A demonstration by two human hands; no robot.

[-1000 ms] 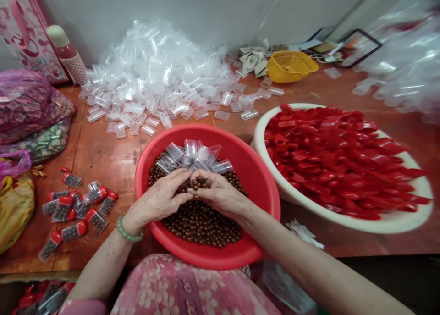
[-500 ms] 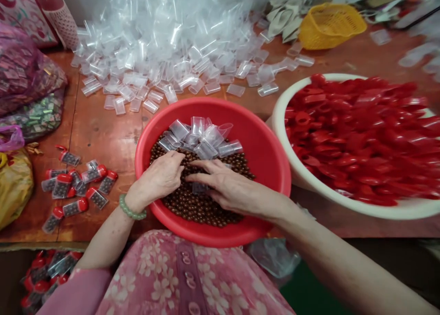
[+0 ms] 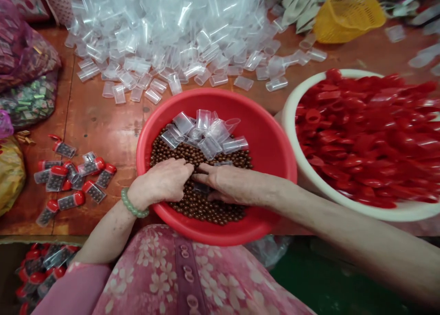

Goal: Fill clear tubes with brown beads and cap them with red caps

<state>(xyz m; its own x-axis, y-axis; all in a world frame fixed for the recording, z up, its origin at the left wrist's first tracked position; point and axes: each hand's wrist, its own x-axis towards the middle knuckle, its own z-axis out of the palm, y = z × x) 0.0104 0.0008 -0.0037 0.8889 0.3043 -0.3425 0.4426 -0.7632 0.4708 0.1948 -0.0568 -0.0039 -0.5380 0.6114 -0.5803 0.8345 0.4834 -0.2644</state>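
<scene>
A red basin [image 3: 271, 136] holds brown beads [image 3: 213, 212] with several clear plastic tubes [image 3: 209, 145] lying on top toward the back. My left hand [image 3: 165, 179], with a green bead bracelet [image 3: 129, 205] at the wrist, is closed at the beads' surface; whatever its curled fingertips hold is hidden. Facing it, my right hand [image 3: 228, 183] closes its fingers and thumb around a clear plastic tube [image 3: 201, 187], partly covered by the fingers and low against the beads. The fingertips of both hands nearly meet.
A white tub [image 3: 292, 118] of red caps [image 3: 364, 140] stands right of the basin. Loose clear tubes [image 3: 165, 40] are heaped behind. Capped bead-filled tubes [image 3: 70, 199] lie at left, near plastic bags [image 3: 27, 95]. A yellow basket [image 3: 347, 19] sits at back right.
The view has shifted slightly, so the basin and tub appear further right. My left hand has moved rightward, closer to my right hand's fingertips. The right hand still has the tube.
</scene>
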